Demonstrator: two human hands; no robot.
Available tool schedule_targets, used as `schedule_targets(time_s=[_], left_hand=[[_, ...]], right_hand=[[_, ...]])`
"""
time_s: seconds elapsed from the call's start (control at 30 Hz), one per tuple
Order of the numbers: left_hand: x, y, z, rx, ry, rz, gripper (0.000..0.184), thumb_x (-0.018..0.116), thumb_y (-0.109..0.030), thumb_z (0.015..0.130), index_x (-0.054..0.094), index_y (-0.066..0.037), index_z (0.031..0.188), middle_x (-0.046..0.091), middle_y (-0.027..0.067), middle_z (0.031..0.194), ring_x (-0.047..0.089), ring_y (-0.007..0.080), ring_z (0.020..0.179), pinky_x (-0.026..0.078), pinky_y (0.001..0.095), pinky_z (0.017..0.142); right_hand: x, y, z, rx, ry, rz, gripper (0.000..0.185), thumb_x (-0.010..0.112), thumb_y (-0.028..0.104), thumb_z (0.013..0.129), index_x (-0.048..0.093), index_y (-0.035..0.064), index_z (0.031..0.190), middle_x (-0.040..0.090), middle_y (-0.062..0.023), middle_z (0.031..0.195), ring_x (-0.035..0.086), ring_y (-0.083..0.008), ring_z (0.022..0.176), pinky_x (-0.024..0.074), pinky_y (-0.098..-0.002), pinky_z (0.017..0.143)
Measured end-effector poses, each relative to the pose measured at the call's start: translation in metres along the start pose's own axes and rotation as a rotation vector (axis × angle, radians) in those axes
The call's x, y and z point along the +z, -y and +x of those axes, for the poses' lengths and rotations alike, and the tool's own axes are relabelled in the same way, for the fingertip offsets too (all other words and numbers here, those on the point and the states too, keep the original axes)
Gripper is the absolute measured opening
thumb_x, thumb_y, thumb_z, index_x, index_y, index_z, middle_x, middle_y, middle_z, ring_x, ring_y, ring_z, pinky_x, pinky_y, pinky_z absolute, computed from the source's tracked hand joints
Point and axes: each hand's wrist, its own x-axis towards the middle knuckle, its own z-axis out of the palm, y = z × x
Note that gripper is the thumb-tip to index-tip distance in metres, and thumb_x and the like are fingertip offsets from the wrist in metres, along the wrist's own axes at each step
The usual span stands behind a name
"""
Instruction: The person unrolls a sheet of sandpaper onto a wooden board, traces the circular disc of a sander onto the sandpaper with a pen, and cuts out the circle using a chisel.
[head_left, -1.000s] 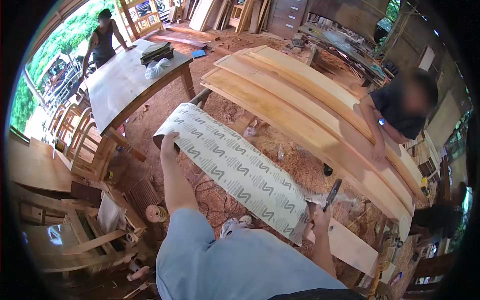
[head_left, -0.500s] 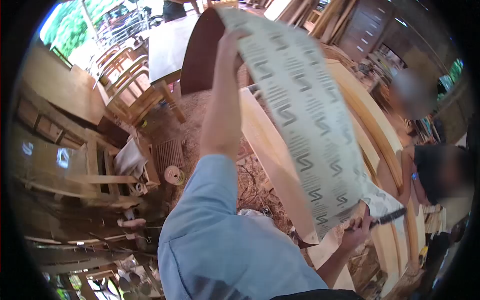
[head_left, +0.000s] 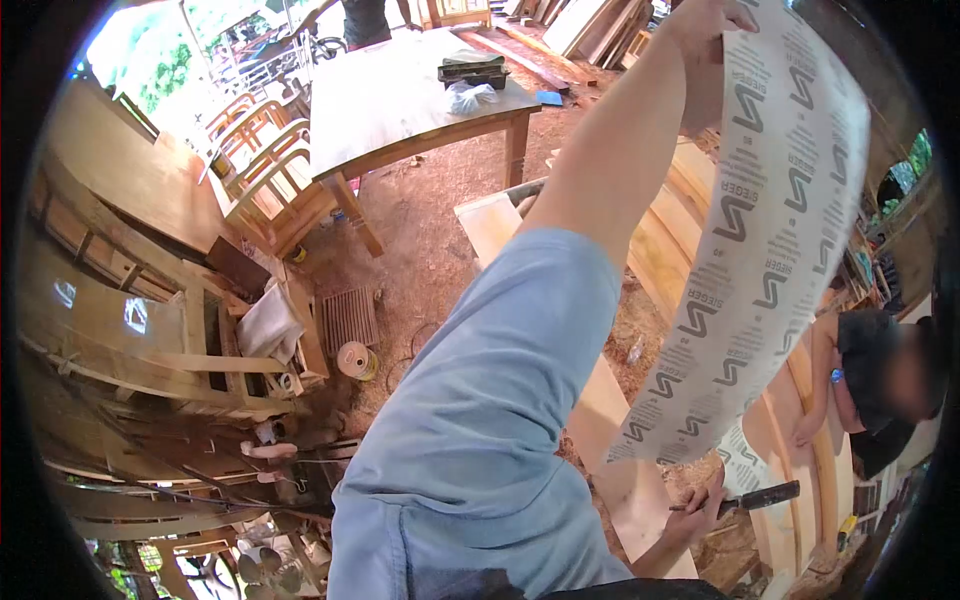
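Raised high at the upper right, my left hand (head_left: 708, 28) is closed on the top edge of a long sheet of sandpaper (head_left: 755, 230). Its pale backing, printed "SIEGER" and "80", faces me, and the sheet hangs down in a curve. Below its lower end, my right hand (head_left: 700, 508) grips a dark, flat, long tool (head_left: 765, 496) whose exact kind I cannot make out. Close behind that tool a smaller printed piece (head_left: 742, 462) shows, resting over the boards; whether it joins the large sheet is hidden.
Long pale wooden boards (head_left: 665, 235) lie beneath the sheet. To the right, a person in dark clothing (head_left: 880, 350) has a hand on the wood. A table (head_left: 385, 95) carries a dark box and plastic bag. Wooden chairs (head_left: 265, 165) and a spool (head_left: 356, 360) are at left.
My left hand has swung to the right and up, carrying the sandpaper with it, so the table now shows. My right hand has dropped slightly, still holding the dark tool.
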Motion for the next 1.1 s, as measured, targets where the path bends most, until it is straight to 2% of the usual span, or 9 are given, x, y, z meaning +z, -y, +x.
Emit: schedule_targets(time_s=[0.1,0.2,0.23,0.3,0.37,0.67,0.87,0.97,1.1], left_hand=[[0.015,-0.021,-0.061,-0.045,0.029,0.613,0.031,0.052,-0.024,0.098,0.07,0.002,0.095,0.071,0.0069,0.091,0.067,0.0226,0.092,0.051,0.0385,0.088],[-0.05,0.06,-0.132,-0.564,-0.525,-0.184,0.016,0.064,-0.006,0.083,0.066,-0.002,0.098,0.068,0.0116,0.087,0.068,0.0252,0.076,0.057,0.039,0.07],[-0.078,0.093,-0.185,-0.277,-0.219,0.313,0.013,0.063,-0.008,0.084,0.068,-0.004,0.095,0.068,0.0109,0.084,0.068,0.0241,0.075,0.056,0.0399,0.067],[-0.104,0.165,-0.287,-0.491,-0.19,0.426,0.013,0.064,-0.017,0.088,0.071,-0.006,0.088,0.066,0.009,0.076,0.066,0.0217,0.07,0.053,0.0399,0.06],[-0.052,0.159,-0.345,-1.365,-0.591,0.284,0.029,0.076,-0.029,0.085,0.074,0.0,0.088,0.07,0.0127,0.077,0.069,0.0247,0.073,0.053,0.0375,0.056],[0.104,0.097,-0.548,-1.199,-0.724,0.165,0.029,0.067,-0.028,0.096,0.062,-0.004,0.08,0.058,-0.0001,0.068,0.047,0.0065,0.052,0.037,0.0261,0.044],[0.195,0.036,-0.654,-1.438,-0.442,0.596,0.046,0.064,-0.042,0.096,0.066,0.004,0.09,0.065,0.0093,0.076,0.06,0.0162,0.067,0.05,0.0334,0.06],[0.243,0.004,-0.671,-1.676,-0.348,0.565,0.041,0.063,-0.037,0.098,0.065,0.004,0.101,0.07,0.0098,0.088,0.068,0.0188,0.073,0.055,0.0335,0.061],[0.29,-0.005,-0.709,-1.535,-0.715,0.132,0.059,0.07,-0.045,0.09,0.061,0.007,0.115,0.069,0.0156,0.108,0.067,0.0235,0.089,0.054,0.0374,0.07]], right_hand=[[-0.007,0.008,-0.008,-0.015,-0.004,-0.022,0.047,0.059,0.03,0.102,0.058,-0.0032,0.135,0.034,0.0061,0.066,0.025,-0.007,0.048,0.0308,-0.0244,0.052],[-0.023,0.001,-0.017,0.093,-0.11,-0.066,0.037,0.061,0.026,0.1,0.063,-0.0025,0.125,0.036,0.0053,0.065,0.027,-0.0074,0.046,0.0334,-0.0247,0.049],[-0.034,-0.006,-0.018,0.173,-0.188,-0.168,0.031,0.062,0.023,0.099,0.061,-0.0007,0.119,0.038,0.0048,0.065,0.029,-0.007,0.045,0.0345,-0.0253,0.047],[-0.035,-0.002,-0.027,0.24,-0.231,-0.247,0.02,0.063,0.015,0.096,0.054,0.0044,0.11,0.043,0.0027,0.066,0.035,-0.0062,0.043,0.0357,-0.0256,0.04],[-0.035,-0.002,-0.036,0.295,-0.331,-0.233,0.024,0.061,0.013,0.097,0.053,0.0053,0.118,0.047,0.0013,0.069,0.038,-0.0065,0.044,0.0372,-0.0255,0.04],[-0.05,-0.023,-0.064,0.372,-0.269,-0.276,0.021,0.055,0.012,0.099,0.054,0.006,0.119,0.051,0.0015,0.066,0.038,-0.0062,0.045,0.036,-0.0244,0.039],[-0.086,-0.037,-0.042,0.431,0.069,-0.195,0.034,0.059,0.019,0.098,0.055,0.0052,0.128,0.044,0.0078,0.062,0.034,-0.0041,0.045,0.0363,-0.026,0.043],[-0.075,-0.029,-0.054,0.442,0.176,-0.4,0.021,0.065,0.022,0.095,0.067,0.0025,0.104,0.045,0.006,0.06,0.038,-0.0057,0.045,0.0396,-0.0262,0.046],[-0.083,-0.064,-0.072,0.668,0.164,-0.416,0.024,0.063,0.025,0.097,0.065,0.0013,0.096,0.047,0.0029,0.06,0.038,-0.0077,0.042,0.0398,-0.0261,0.044]])
